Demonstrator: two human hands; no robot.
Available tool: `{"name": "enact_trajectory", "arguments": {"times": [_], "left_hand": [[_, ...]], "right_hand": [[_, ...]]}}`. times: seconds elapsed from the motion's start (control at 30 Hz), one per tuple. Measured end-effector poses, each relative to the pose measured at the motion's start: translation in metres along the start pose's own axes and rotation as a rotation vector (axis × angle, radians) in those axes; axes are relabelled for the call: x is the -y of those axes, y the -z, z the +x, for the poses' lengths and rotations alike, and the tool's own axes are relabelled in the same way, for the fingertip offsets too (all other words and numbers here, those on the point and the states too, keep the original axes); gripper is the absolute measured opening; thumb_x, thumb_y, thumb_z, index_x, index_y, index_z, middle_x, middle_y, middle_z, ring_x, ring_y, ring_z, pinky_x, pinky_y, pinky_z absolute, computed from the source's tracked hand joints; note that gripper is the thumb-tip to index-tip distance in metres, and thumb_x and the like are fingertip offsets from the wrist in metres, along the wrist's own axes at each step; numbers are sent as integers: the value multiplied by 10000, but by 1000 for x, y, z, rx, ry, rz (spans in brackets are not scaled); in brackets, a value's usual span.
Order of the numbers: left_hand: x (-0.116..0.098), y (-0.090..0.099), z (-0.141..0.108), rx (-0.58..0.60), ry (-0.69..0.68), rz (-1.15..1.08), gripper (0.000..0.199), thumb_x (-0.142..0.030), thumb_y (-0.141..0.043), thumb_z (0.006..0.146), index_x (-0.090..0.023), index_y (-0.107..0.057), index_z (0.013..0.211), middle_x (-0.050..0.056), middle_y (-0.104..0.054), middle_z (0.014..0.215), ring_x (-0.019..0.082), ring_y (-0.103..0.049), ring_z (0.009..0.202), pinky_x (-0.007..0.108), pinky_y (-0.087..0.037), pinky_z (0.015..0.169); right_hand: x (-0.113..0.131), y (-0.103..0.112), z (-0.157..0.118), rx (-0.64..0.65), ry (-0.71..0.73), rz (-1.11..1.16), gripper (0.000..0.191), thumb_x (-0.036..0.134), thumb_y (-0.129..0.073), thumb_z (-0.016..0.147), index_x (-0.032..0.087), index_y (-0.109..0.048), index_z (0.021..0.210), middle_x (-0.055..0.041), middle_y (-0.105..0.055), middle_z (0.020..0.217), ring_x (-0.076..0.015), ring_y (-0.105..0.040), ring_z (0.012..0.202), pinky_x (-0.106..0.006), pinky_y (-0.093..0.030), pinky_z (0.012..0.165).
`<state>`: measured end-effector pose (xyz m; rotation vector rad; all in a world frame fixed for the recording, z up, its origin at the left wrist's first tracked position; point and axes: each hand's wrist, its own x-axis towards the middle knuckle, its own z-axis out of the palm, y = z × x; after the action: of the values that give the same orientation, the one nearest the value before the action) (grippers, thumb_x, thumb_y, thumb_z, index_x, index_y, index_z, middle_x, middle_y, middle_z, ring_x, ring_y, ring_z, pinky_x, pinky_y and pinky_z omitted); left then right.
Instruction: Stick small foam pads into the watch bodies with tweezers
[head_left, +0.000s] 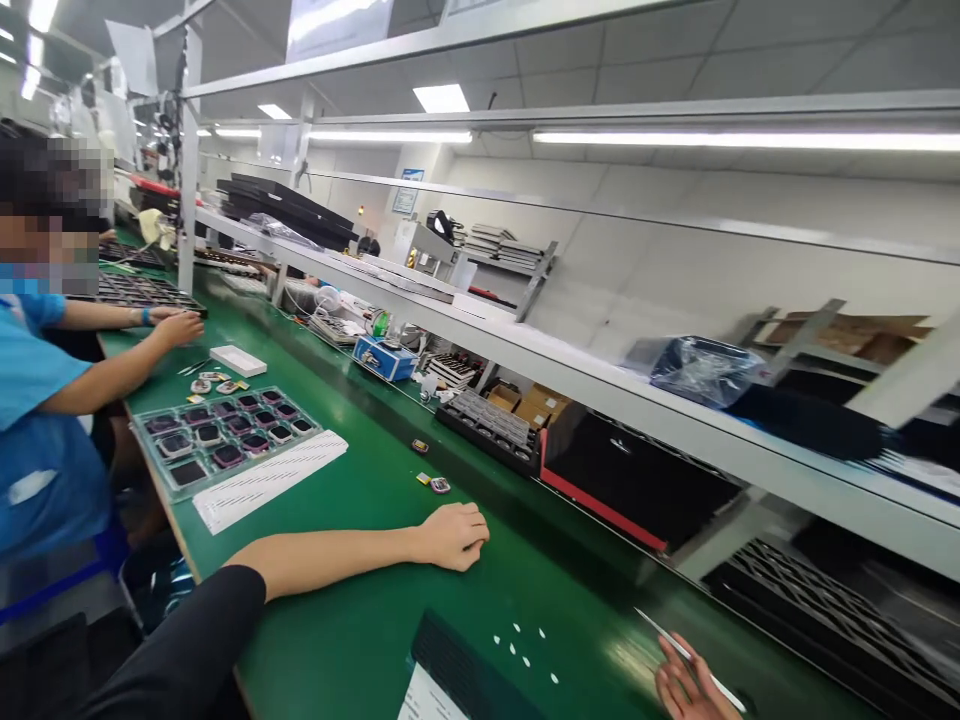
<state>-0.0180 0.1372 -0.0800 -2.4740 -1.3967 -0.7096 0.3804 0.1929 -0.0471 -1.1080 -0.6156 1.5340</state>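
My left hand (454, 537) rests on the green table with its fingers curled inward; whatever they might hold is hidden. Just beyond it lie a small watch-like part (440, 485) and a smaller yellow piece (424, 478). At the lower right, my right hand (690, 685) holds a thin metal tool (679, 648), its tip pointing up and left. Several small white pieces (526, 661) are scattered on the table between my hands. A dark slab (457, 660) with a white paper (431, 697) on it sits near the bottom edge.
To the left, a clear tray (180, 480) of square watch-like parts stands beside a white printed sheet (266, 480). A co-worker in a blue shirt (45, 430) sits at the far left. A shelf rail (600, 385) runs above the table, with a black-and-red bin (600, 495) beneath.
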Motion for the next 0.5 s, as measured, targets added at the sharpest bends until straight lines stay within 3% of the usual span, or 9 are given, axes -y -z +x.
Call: {"name": "enact_trajectory", "arguments": {"times": [0.17, 0.3, 0.4, 0.5], "left_hand": [[-2, 7, 0, 7, 15, 8, 250, -352, -661, 1040, -159, -683, 1198, 101, -689, 1219, 226, -688, 1067, 426, -612, 933], [-4, 10, 0, -3, 11, -4, 259, -355, -665, 1038, -158, -681, 1206, 102, -687, 1225, 229, -687, 1073, 430, -612, 934], [-5, 11, 0, -17, 15, -13, 262, -348, -672, 1034, -155, -681, 1211, 104, -686, 1232, 238, -685, 1094, 445, -608, 952], [-4, 11, 2, -23, 21, -15, 254, -341, -672, 1033, -155, -683, 1206, 104, -686, 1237, 242, -682, 1110, 453, -603, 965]], "right_hand": [[3, -5, -7, 99, 15, 12, 213, 185, -746, 761, 272, -754, 955, -22, -806, 986, -149, -730, 690, -261, -705, 668], [1, -4, -7, 131, 73, -18, 105, 260, -793, 871, 237, -736, 956, -30, -785, 1003, -148, -730, 763, -288, -674, 738], [-2, -4, -2, 127, 143, -30, 285, 393, -696, 1006, 169, -686, 1181, -71, -727, 1152, -190, -723, 949, -385, -644, 839], [-4, -7, 7, 100, 198, -19, 365, 413, -670, 1023, 189, -639, 1310, -101, -665, 1313, -235, -690, 1100, -446, -621, 929]]}}
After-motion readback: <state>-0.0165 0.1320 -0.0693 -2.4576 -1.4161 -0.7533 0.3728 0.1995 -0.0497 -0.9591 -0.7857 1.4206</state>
